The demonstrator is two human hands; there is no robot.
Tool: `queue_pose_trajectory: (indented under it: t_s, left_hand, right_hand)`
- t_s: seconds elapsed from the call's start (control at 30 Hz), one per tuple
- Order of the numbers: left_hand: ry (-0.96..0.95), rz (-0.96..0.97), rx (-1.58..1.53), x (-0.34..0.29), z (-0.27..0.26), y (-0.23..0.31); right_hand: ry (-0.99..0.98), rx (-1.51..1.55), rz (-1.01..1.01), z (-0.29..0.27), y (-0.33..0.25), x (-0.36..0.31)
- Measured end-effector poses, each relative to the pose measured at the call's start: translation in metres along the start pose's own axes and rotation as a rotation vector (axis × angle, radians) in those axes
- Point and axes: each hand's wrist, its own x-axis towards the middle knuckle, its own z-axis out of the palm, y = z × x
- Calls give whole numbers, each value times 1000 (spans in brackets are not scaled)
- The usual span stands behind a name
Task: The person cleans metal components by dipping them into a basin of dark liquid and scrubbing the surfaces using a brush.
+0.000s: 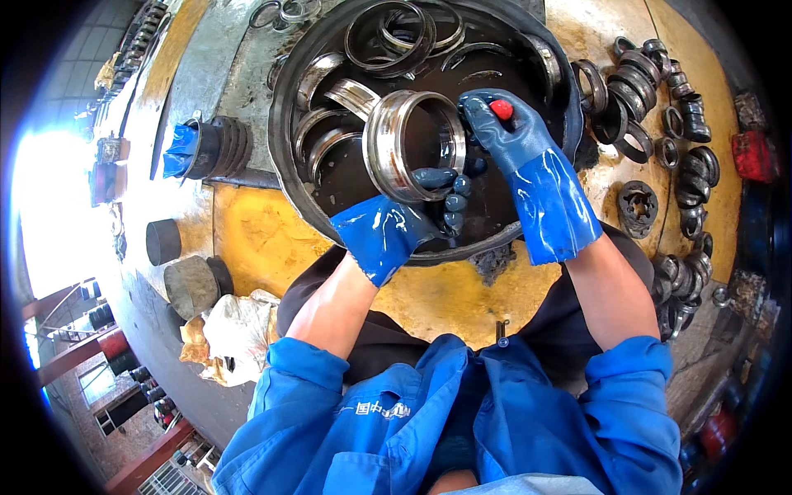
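Both my hands wear blue rubber gloves, darkened and wet at the fingers. My left hand (429,206) is closed round the lower edge of a wide, shiny metal ring (386,148), with the thumb inside its opening. The ring is tilted above a dark, round basin (290,194) of murky liquid. My right hand (507,136) is closed at the ring's right side, gripping a red-ended thing (501,109); the rest of that thing is hidden in the glove. Several more metal rings (353,97) lie in the basin beyond and to the left.
Many dark rings (634,87) stand in clusters on the right, near a notched round part (638,206). At left are a stack of dark rings (227,147), grey cylinders (191,286) and a crumpled white bag (239,334). Yellowish boards (256,227) lie under the basin.
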Motion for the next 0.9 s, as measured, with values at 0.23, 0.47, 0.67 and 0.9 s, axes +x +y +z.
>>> queue_pose_trajectory:
  t_s: [0.23, 0.47, 0.67, 0.9]
  left_hand:
    - [-16, 1, -47, 5, -10, 3]
    - [28, 27, -105, 12, -17, 5]
    - [144, 92, -207, 20, -38, 14]
    - [215, 86, -357, 40, -50, 21]
  right_hand:
    - [34, 44, -28, -1, 2, 1]
    - [110, 109, -76, -24, -16, 15]
    - [142, 173, -36, -37, -43, 17]
    - [82, 248, 105, -31, -61, 12]
